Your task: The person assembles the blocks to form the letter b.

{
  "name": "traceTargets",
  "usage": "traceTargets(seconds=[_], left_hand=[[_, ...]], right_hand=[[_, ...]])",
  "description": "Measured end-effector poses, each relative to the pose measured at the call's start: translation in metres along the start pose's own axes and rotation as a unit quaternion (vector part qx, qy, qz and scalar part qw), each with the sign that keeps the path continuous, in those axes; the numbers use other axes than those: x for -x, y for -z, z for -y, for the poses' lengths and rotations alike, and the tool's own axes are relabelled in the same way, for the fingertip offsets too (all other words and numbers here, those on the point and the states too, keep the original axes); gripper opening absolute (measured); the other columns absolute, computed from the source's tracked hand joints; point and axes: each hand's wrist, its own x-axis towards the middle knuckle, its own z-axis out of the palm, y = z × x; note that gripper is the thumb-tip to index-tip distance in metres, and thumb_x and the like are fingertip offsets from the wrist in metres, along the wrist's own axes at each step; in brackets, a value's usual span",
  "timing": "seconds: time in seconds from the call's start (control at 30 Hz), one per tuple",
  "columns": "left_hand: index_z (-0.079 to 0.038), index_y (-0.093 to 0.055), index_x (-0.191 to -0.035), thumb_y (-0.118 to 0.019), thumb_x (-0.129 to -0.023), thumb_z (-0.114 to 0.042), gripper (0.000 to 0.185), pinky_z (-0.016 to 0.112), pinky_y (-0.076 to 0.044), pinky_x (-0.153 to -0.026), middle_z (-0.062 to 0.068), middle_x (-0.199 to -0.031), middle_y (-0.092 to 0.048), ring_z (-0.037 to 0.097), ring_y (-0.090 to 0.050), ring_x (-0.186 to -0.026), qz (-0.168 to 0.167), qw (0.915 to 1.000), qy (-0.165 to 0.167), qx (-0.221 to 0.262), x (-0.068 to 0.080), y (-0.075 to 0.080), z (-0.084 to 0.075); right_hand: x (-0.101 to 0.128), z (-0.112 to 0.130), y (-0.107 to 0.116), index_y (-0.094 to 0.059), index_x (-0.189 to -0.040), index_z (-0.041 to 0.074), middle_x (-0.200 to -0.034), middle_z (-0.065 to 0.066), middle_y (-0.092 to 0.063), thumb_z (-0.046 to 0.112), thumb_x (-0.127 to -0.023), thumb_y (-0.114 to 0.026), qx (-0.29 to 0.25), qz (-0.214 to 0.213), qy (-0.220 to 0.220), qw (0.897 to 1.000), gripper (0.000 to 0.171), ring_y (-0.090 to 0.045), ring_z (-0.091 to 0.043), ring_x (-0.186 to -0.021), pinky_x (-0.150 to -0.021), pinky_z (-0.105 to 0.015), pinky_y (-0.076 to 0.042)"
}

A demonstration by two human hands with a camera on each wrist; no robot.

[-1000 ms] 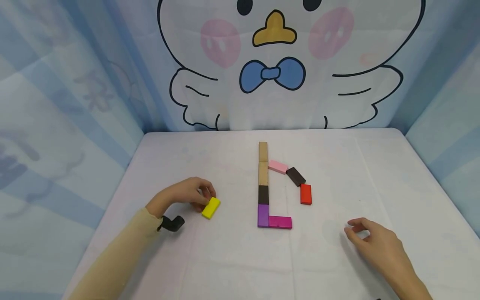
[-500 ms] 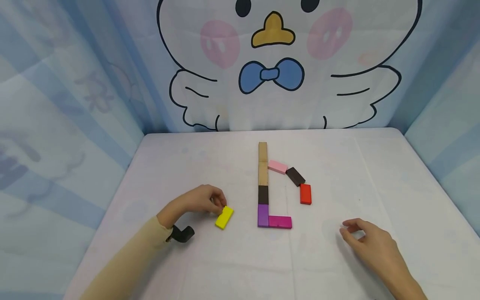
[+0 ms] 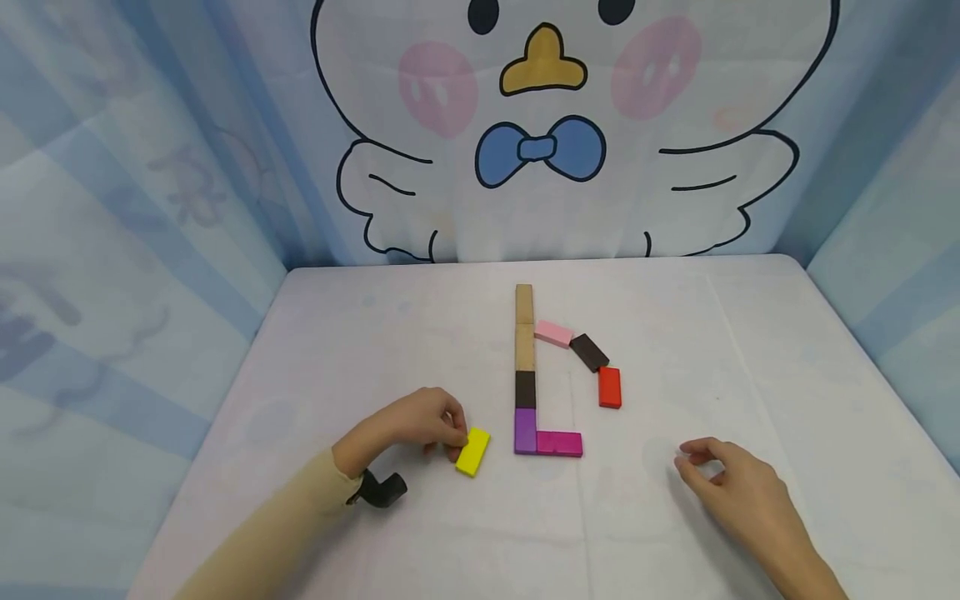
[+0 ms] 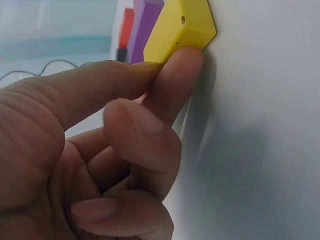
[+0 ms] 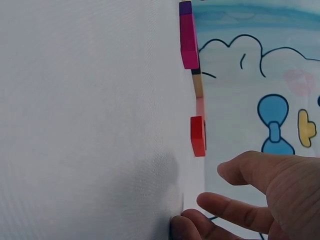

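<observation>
Between thumb and finger, my left hand [image 3: 422,422] pinches one end of a yellow block [image 3: 473,452], low over the table and left of the other blocks. The left wrist view shows the thumb and a fingertip at the near end of this yellow block [image 4: 187,30]. My right hand [image 3: 753,500] lies at the right of the table, fingers loosely curved and holding nothing. The purple block [image 3: 525,431] and magenta block [image 3: 559,444] form a corner. A dark block [image 3: 526,389] and two tan blocks [image 3: 525,346] continue the column away from me.
Right of the column, a pink block [image 3: 553,334], a dark brown block [image 3: 589,352] and a red block [image 3: 610,387] form a curve. A white cloth covers the table [image 3: 637,542]. Behind it hangs a cartoon-printed curtain [image 3: 540,208].
My left hand has carried the yellow block to the right and nearer to me, and the block has turned slightly more lengthwise. The right hand has shifted only a little left in view.
</observation>
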Motion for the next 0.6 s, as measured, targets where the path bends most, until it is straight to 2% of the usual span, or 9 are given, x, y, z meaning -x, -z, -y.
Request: traceTargets(seconds=[0.2, 0.33, 0.5, 0.6], left_hand=[[-0.011, -0.072, -0.081, -0.072, -0.094, -0.012, 0.014, 0.022, -0.046, -0.048, -0.001, -0.068, -0.073, 0.012, -0.055, -0.043, 0.006, 0.9998, 0.006, 0.019, 0.0, -0.01, -0.008], [-0.01, -0.073, -0.08, -0.074, -0.093, -0.012, 0.013, 0.021, -0.048, -0.048, 0.0, -0.069, -0.074, 0.011, -0.055, -0.042, 0.021, 0.9989, 0.01, 0.04, 0.001, -0.018, -0.013], [-0.011, -0.074, -0.079, -0.075, -0.093, -0.013, 0.014, 0.02, -0.046, -0.048, 0.0, -0.069, -0.075, 0.011, -0.056, -0.042, 0.045, 0.9967, -0.002, 0.067, 0.0, -0.033, -0.018], [-0.012, -0.074, -0.077, -0.076, -0.092, -0.014, 0.015, 0.019, -0.044, -0.05, -0.001, -0.069, -0.075, 0.011, -0.057, -0.041, 0.048, 0.9961, -0.014, 0.072, -0.002, -0.043, -0.022]], right_hand=[[0.0, 0.001, 0.0, -0.071, -0.123, 0.011, -0.113, -0.004, -0.074, 0.053, -0.101, -0.06, 0.0, 0.0, 0.002, 1.0, 0.048, -0.063, -0.01, -0.077, -0.065, -0.03, -0.047], [0.0, 0.001, 0.0, -0.072, -0.123, 0.012, -0.113, -0.003, -0.074, 0.051, -0.101, -0.06, 0.003, 0.0, 0.001, 1.0, 0.047, -0.063, -0.01, -0.077, -0.066, -0.03, -0.047], [-0.001, 0.001, 0.0, -0.072, -0.122, 0.012, -0.114, -0.004, -0.074, 0.052, -0.1, -0.061, 0.007, 0.002, 0.0, 1.0, 0.047, -0.064, -0.009, -0.078, -0.066, -0.031, -0.047], [-0.001, 0.001, 0.0, -0.072, -0.122, 0.012, -0.114, -0.004, -0.074, 0.052, -0.1, -0.061, 0.008, 0.0, 0.002, 1.0, 0.047, -0.064, -0.009, -0.079, -0.067, -0.031, -0.048]])
